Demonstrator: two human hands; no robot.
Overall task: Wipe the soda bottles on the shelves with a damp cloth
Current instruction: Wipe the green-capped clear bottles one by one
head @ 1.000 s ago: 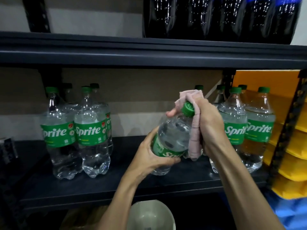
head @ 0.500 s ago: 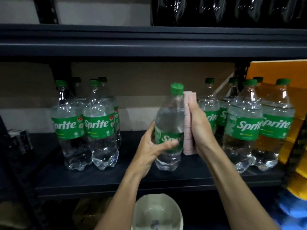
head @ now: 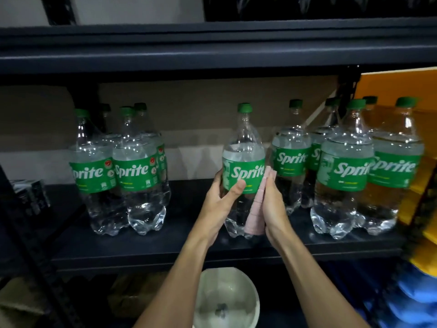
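An upright clear Sprite bottle (head: 243, 147) with a green cap stands at the middle of the dark shelf (head: 165, 247). My left hand (head: 220, 200) grips it at the green label, thumb across the front. With straight fingers, my right hand (head: 274, 209) presses a folded pink cloth (head: 256, 216) flat against the bottle's lower right side. More Sprite bottles stand in a group at the left (head: 94, 174) and in another at the right (head: 343, 171).
The upper shelf board (head: 189, 43) runs close above the caps, with dark soda bottles (head: 307, 5) on it. A white bowl (head: 227, 297) sits below the shelf between my forearms. Yellow bins (head: 425, 209) and blue ones (head: 416, 292) are at the right.
The bottle went from tilted in the air to upright on the shelf. My right hand slid the cloth down from the cap to the lower body.
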